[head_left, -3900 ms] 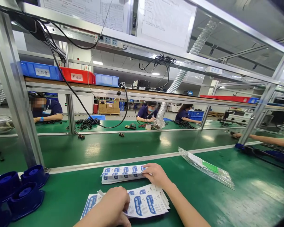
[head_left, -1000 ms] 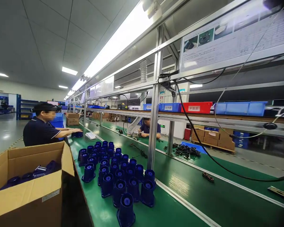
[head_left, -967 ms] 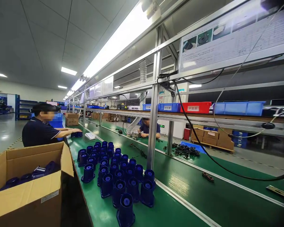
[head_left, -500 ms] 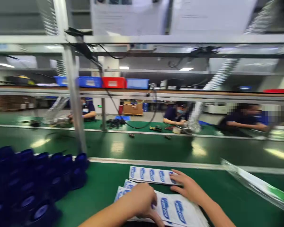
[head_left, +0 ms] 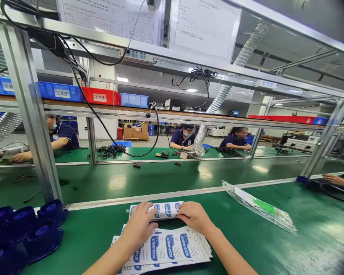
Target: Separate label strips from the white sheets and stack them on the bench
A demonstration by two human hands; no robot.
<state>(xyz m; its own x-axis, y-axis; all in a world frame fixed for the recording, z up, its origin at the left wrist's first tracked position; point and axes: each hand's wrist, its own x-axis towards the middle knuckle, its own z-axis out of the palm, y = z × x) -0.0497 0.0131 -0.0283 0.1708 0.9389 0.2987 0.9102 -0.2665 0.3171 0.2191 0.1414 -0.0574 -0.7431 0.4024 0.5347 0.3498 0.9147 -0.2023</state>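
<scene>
A strip of white labels [head_left: 166,209] with blue printing is held up in front of me, bent along its length. My left hand [head_left: 141,222] has the left part of it between fingers and thumb. At the right end, my right hand [head_left: 195,217] pinches the same strip. Just below, on the green bench, lies a stack of label sheets [head_left: 176,244] with blue print reading DCS2Q-5000L/H. The sheets overlap unevenly, and my left wrist covers part of their left side.
Several dark blue plastic parts [head_left: 43,236] stand at the left. A clear plastic bag [head_left: 259,206] with white and green contents lies at right. A metal post [head_left: 36,114] rises beyond the blue parts. Co-workers sit across the bench; one person's hand [head_left: 338,179] shows at far right.
My view has swung to the right. My left hand has moved from the stack up to the separate label strip, which is now lifted and bent between both hands.
</scene>
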